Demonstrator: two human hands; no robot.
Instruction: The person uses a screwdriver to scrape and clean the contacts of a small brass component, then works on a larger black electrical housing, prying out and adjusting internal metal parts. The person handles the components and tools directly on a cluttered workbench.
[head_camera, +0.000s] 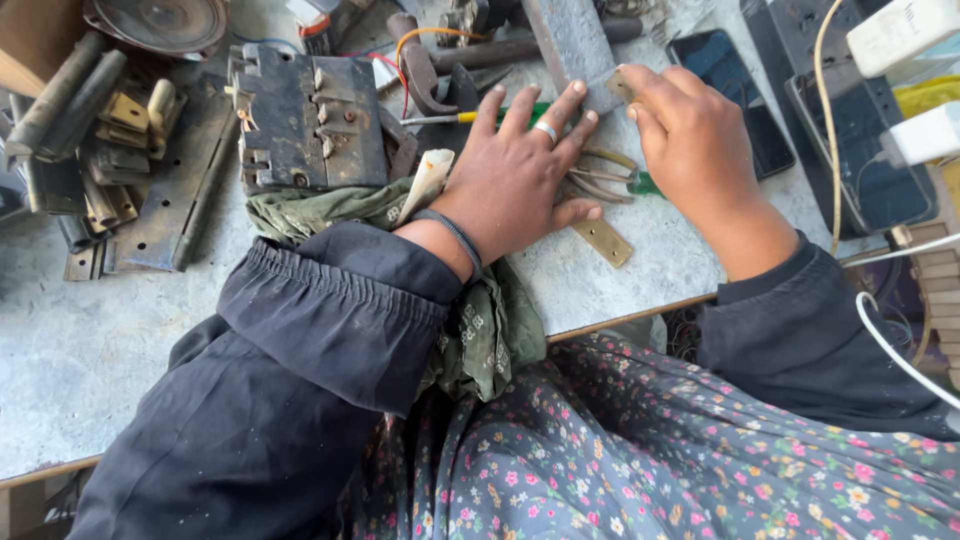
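Note:
My left hand (520, 175) lies flat on the grey worktop (90, 340), fingers spread, palm over thin bent brass strips (605, 185). A ring sits on one finger and a dark band on the wrist. My right hand (685, 140) is curled beside it, fingertips pinching a small brass piece (618, 85) against a grey metal block (570, 40). A flat brass plate (603, 241) lies just below my left fingers. A green-handled screwdriver (500, 113) runs under my left hand.
A dark metal switch mechanism (305, 120) sits left of my hand on a green cloth (320, 210). Brass and steel parts (110, 150) pile at the far left. Two phones (735, 80) and white chargers (905, 35) with cables lie at the right.

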